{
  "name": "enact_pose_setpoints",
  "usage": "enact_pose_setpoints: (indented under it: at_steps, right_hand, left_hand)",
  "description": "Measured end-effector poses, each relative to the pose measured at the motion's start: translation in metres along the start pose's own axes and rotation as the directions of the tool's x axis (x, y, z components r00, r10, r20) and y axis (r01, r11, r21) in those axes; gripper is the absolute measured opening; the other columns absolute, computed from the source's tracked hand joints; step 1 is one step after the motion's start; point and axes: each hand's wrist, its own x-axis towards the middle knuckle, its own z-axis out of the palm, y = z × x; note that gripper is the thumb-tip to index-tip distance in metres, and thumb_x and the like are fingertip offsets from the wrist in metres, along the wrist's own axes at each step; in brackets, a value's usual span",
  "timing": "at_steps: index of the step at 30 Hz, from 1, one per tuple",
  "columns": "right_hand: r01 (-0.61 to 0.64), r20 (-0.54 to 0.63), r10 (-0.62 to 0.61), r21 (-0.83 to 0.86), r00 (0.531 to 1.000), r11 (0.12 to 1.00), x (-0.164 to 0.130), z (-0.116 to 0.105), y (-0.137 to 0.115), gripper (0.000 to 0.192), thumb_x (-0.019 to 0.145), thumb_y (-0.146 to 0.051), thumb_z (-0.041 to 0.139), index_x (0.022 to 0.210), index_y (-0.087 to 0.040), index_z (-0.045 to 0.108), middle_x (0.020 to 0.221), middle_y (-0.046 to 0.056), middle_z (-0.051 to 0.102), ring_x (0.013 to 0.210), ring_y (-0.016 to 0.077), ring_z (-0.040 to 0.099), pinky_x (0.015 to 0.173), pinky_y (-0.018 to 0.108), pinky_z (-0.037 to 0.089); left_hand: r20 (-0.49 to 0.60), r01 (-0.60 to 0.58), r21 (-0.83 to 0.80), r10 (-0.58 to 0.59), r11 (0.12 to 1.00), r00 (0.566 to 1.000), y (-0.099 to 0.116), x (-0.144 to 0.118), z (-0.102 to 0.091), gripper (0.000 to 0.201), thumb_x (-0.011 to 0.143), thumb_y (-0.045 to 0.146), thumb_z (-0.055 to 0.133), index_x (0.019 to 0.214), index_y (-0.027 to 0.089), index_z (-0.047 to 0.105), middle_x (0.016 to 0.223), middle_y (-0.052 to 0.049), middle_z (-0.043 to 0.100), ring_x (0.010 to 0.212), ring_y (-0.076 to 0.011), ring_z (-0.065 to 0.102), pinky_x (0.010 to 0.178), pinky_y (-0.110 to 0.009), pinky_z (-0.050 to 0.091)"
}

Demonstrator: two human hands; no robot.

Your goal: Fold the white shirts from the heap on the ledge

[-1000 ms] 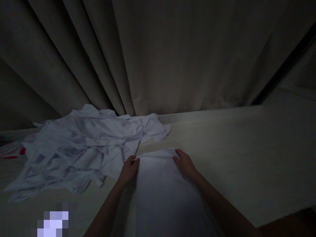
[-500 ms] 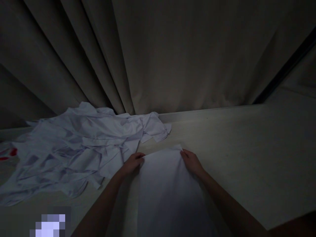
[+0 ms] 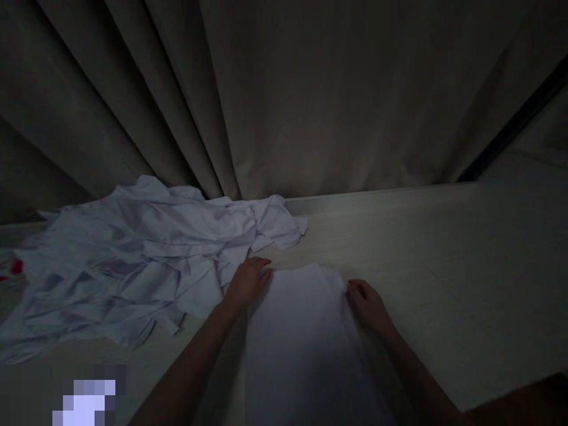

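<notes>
White crumpled pile [image 3: 142,266] lies left; both hands [image 3: 246,281] [image 3: 366,302] rest flat, ungripping, on folded cloth [image 3: 302,331].

Pale wooden table [image 3: 435,278], flat white cloth [image 3: 302,331] on it, crumpled white pile [image 3: 133,266], perhaps shirts, at left

No readable text, no labels, no brand marks, no numbers, no signs anywhere, scene dim, pixelated light patch at lower left showing nothing legible
</notes>
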Motion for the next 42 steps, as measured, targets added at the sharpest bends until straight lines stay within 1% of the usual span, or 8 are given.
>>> enact_pose_setpoints:
  at_steps: [8,12,17,26,30,33,37,42]
  right_hand:
    - [0.166,0.118,-0.149,-0.149,0.982,0.975,-0.026,0.009,0.005,0.029,0.082,-0.035,0.049,0.101,-0.017,0.063,0.088,0.007,0.061,0.079,0.0181,0.058,0.075,0.031,0.045]
    - [0.249,0.066,-0.242,-0.115,0.968,0.962,-0.025,0.004,-0.003,0.019,0.082,-0.032,0.048,0.089,-0.018,0.060,0.083,0.005,0.057,0.074,0.0155,0.055,0.070,0.028,0.043]
    - [0.070,0.139,-0.068,-0.009,0.988,0.997,-0.030,0.001,-0.003,0.021,0.088,-0.036,0.042,0.082,-0.020,0.053,0.068,-0.001,0.058,0.062,0.0129,0.053,0.057,0.024,0.037]
    - [-0.013,0.195,0.037,-0.124,0.980,0.992,-0.028,-0.007,-0.001,0.028,0.088,-0.037,0.045,0.106,-0.019,0.056,0.081,0.004,0.066,0.070,0.0144,0.059,0.063,0.025,0.039]
    - [-0.051,0.063,0.055,-0.076,0.996,0.996,-0.071,-0.030,-0.001,0.029,0.087,-0.042,0.044,0.103,-0.019,0.054,0.083,0.004,0.063,0.071,0.0142,0.058,0.063,0.025,0.040]
    - [-0.116,0.210,0.138,-0.111,0.968,0.987,-0.118,-0.041,0.002,0.024,0.087,-0.042,0.045,0.083,-0.021,0.056,0.074,0.001,0.063,0.066,0.0135,0.057,0.058,0.024,0.037]
    - [-0.123,0.314,0.206,-0.264,0.927,0.957,-0.164,-0.035,0.013,0.017,0.080,-0.038,0.056,0.080,-0.021,0.059,0.077,0.002,0.064,0.070,0.0156,0.058,0.061,0.026,0.038]
    - [-0.037,0.214,0.118,-0.346,0.970,0.937,-0.187,-0.021,0.030,0.010,0.078,-0.031,0.059,0.082,-0.022,0.061,0.085,0.004,0.065,0.077,0.0186,0.059,0.068,0.030,0.044]
  left_hand:
    - [0.243,-0.210,0.117,0.177,0.971,0.954,0.080,0.037,0.050,0.040,0.079,0.042,0.052,0.114,0.023,0.058,0.102,-0.007,0.069,0.094,-0.0230,0.062,0.083,-0.035,0.045]
    - [0.231,-0.175,0.205,0.126,0.963,0.965,0.075,0.045,0.055,0.034,0.077,0.036,0.054,0.109,0.025,0.060,0.110,-0.010,0.064,0.103,-0.0266,0.057,0.087,-0.040,0.042]
    - [0.216,-0.119,0.222,0.070,0.968,0.974,0.063,0.052,0.050,0.028,0.082,0.036,0.044,0.094,0.021,0.065,0.100,-0.011,0.066,0.100,-0.0266,0.057,0.089,-0.043,0.040]
    - [0.192,-0.150,-0.007,0.148,0.989,0.970,0.082,0.046,0.038,0.025,0.082,0.033,0.043,0.088,0.019,0.063,0.090,-0.008,0.067,0.086,-0.0209,0.061,0.079,-0.033,0.043]
    - [0.149,-0.167,-0.171,0.193,0.971,0.970,0.103,0.048,0.016,0.031,0.085,0.040,0.036,0.093,0.019,0.058,0.085,-0.003,0.065,0.078,-0.0166,0.060,0.073,-0.029,0.045]
    - [0.122,-0.153,-0.258,0.189,0.954,0.974,0.113,0.057,0.006,0.036,0.084,0.042,0.035,0.101,0.018,0.056,0.090,-0.004,0.066,0.082,-0.0171,0.060,0.076,-0.030,0.047]
    - [0.198,-0.131,-0.302,0.196,0.944,0.960,0.118,0.070,0.012,0.032,0.077,0.036,0.043,0.093,0.017,0.062,0.093,-0.006,0.069,0.084,-0.0191,0.063,0.076,-0.032,0.049]
    - [0.232,-0.156,-0.262,0.219,0.952,0.948,0.128,0.075,0.021,0.029,0.075,0.042,0.048,0.077,0.018,0.064,0.077,-0.004,0.069,0.074,-0.0195,0.062,0.072,-0.032,0.047]
